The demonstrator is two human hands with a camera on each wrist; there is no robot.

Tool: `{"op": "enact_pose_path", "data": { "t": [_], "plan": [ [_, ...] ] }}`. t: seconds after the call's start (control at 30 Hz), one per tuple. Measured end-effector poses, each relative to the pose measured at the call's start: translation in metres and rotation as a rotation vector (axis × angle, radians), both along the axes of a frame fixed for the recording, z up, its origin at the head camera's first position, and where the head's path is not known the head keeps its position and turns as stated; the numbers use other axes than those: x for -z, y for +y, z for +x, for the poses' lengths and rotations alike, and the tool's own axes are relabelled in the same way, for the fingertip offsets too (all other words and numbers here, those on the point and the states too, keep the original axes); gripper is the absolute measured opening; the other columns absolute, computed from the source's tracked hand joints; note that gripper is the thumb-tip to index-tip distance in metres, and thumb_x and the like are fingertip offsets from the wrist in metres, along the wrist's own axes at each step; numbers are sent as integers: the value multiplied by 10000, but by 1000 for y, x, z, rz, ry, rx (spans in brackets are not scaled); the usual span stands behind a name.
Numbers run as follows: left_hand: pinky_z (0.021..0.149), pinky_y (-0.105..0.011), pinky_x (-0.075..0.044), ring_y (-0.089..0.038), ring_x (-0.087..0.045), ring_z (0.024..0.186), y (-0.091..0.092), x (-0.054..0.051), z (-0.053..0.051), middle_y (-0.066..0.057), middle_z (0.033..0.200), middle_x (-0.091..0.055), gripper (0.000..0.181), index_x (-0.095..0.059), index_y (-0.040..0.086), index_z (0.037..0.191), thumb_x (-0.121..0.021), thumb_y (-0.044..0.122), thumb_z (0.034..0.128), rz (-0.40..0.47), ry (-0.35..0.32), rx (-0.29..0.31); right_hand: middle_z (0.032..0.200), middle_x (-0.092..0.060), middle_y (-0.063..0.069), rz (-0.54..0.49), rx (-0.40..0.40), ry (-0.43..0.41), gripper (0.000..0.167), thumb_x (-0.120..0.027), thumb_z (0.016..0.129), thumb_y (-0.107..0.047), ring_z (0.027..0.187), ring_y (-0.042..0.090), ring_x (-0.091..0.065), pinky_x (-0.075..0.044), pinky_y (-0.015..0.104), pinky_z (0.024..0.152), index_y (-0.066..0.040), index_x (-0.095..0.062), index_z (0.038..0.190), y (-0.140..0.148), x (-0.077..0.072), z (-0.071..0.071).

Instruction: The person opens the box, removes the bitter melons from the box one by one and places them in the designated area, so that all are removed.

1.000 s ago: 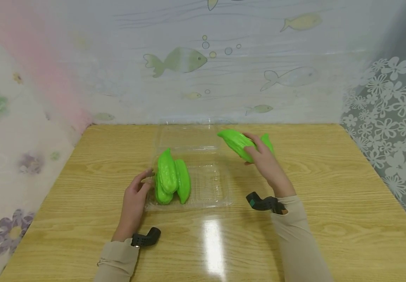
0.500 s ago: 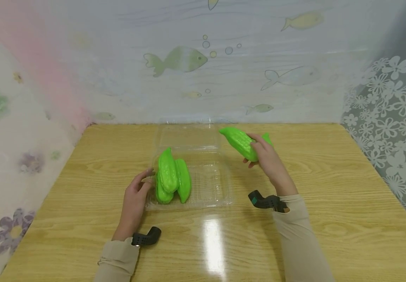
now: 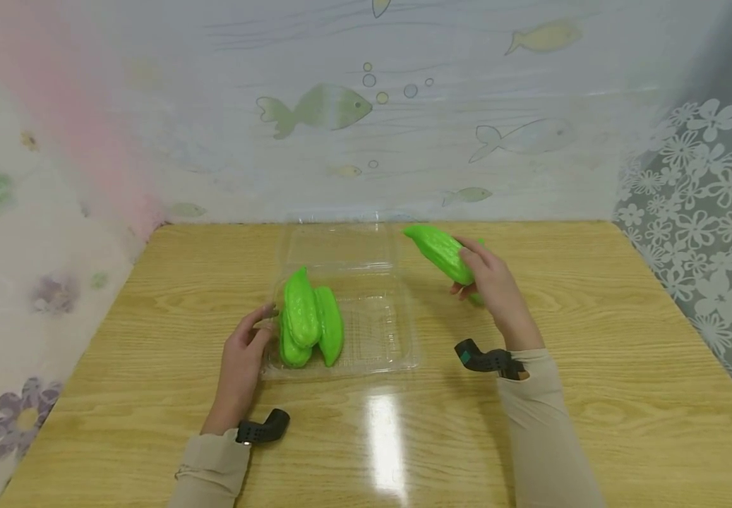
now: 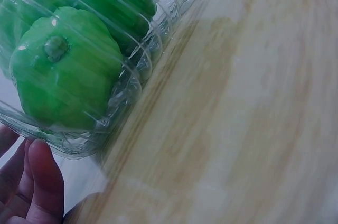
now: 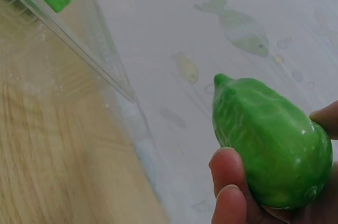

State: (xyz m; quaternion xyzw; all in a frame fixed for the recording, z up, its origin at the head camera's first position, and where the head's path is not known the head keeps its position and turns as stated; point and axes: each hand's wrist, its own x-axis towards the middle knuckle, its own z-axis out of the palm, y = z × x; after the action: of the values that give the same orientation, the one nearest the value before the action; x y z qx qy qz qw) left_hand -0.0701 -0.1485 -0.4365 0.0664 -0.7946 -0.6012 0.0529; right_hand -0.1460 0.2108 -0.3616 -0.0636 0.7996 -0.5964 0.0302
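Observation:
My right hand (image 3: 489,282) grips a glossy green bitter gourd (image 3: 438,250) above the table, right of a clear plastic clamshell box (image 3: 372,368). In the right wrist view the held bitter gourd (image 5: 269,145) sits between thumb and fingertips, its narrow tip pointing away. Another green piece (image 3: 476,299) shows partly behind that hand; most of it is hidden. Three more bitter gourds (image 3: 302,310) lie at the left of the box, one on top. My left hand (image 3: 243,356) rests its fingertips against the box's left side; the left wrist view shows its thumb (image 4: 45,176) beside the box corner.
The box's transparent lid (image 3: 340,243) lies folded back towards the wall (image 3: 226,162), which has fish drawings. All stands on a wood-grain table (image 3: 594,317). Flowered panels flank it on both sides. Black wrist cameras sit on both wrists.
My right hand has shifted a little to the right with the bitter gourd, which has come slightly up in view. My left hand and the box have stayed where they were.

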Motion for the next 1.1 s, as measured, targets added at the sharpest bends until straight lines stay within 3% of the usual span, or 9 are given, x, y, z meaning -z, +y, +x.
{"op": "enact_pose_path", "data": {
  "t": [0.17,0.3,0.4,0.7,0.93,1.1],
  "plan": [
    [839,-274,-384,-189,-505,1048,3,-10,3,-1,1255,-504,357,-482,164,1282,-459,194,927,21,-11,-5,1066,-482,184,-1,27,-12,458,-342,959,-351,699,323,-589,-487,373,614,-133,-374,1361,4,-2,0],
    [838,-262,-381,-143,-509,1036,-3,4,-3,51,1246,-505,347,-492,227,1269,-475,261,925,12,4,-6,1046,-499,169,1,67,-5,454,-343,949,-391,701,326,-591,-484,411,638,-179,-397,1347,13,8,-7],
    [843,-258,-380,-130,-508,1035,-4,8,-4,71,1244,-503,345,-492,252,1265,-476,293,923,7,12,-6,1004,-511,162,-1,91,0,450,-322,952,-394,709,323,-582,-477,421,640,-181,-405,1339,18,10,-7],
    [840,-258,-382,-130,-508,1036,-4,8,-3,63,1243,-505,349,-493,247,1265,-475,307,922,3,16,-5,962,-493,93,-30,187,8,499,-291,951,-430,647,189,-547,-471,337,602,-121,-435,1316,31,14,-8],
    [838,-275,-391,-142,-514,1024,-4,10,-4,81,1239,-501,342,-492,258,1262,-470,302,923,2,15,3,873,-493,73,16,263,31,538,-314,935,-474,581,168,-525,-437,294,513,-78,-471,1265,42,16,-8],
    [845,-278,-383,-134,-514,1029,-3,9,-3,96,1233,-503,343,-488,278,1261,-469,325,922,-6,7,5,856,-489,80,22,275,46,558,-337,927,-485,579,161,-526,-445,286,512,-56,-459,1263,46,16,-7]
  ]
}}
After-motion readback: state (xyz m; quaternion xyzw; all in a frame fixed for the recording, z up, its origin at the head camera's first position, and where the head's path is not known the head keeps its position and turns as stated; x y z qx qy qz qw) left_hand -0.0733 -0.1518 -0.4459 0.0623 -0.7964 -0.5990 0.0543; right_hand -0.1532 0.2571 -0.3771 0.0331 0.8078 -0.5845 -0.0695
